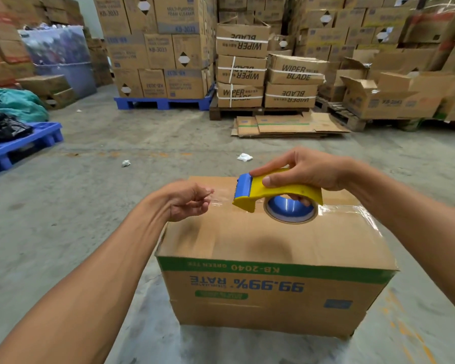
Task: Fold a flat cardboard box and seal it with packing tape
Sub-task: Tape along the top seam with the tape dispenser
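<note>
A brown cardboard box (273,248) with green and blue print stands folded on the concrete floor in front of me, its top flaps closed. Clear tape (352,210) runs along the top seam and down the right side. My right hand (302,172) grips a yellow and blue tape dispenser (271,193) just above the seam, with a tape roll (290,210) in it. My left hand (189,200) hovers over the box's left top edge, fingers pinched on the clear tape end coming from the dispenser.
Stacked cartons on a blue pallet (163,102) and wooden pallets fill the back. Flat cardboard sheets (289,124) lie on the floor beyond the box. Another blue pallet (19,145) with bags sits left. Crumpled paper scraps (244,156) lie on the floor.
</note>
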Action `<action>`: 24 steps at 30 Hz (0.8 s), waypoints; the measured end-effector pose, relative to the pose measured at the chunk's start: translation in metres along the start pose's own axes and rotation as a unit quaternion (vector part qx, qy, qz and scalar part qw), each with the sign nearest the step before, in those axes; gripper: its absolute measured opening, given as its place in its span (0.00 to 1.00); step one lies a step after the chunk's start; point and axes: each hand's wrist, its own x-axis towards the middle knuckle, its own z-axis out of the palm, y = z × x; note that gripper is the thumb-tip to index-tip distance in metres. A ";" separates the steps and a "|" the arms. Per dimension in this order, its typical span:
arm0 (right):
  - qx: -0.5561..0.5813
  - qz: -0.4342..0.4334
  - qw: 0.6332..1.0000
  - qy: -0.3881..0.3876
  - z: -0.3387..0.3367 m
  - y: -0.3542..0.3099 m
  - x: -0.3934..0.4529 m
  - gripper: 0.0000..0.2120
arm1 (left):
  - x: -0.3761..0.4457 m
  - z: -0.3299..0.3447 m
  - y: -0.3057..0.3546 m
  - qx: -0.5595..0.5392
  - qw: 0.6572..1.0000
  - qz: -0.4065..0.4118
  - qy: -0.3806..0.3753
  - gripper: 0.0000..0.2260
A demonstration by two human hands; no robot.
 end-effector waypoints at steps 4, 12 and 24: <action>0.023 0.006 0.999 -0.037 0.002 0.002 0.004 0.22 | 0.002 -0.024 0.002 0.010 1.000 -0.012 0.014 0.05; 0.008 0.020 0.998 -0.059 0.000 -0.006 0.016 0.21 | 0.011 -0.064 0.018 0.009 0.996 -0.002 0.083 0.09; -0.128 0.054 0.989 -0.046 -0.003 0.001 0.077 0.13 | 0.053 -0.084 0.004 0.103 0.984 -0.019 0.148 0.08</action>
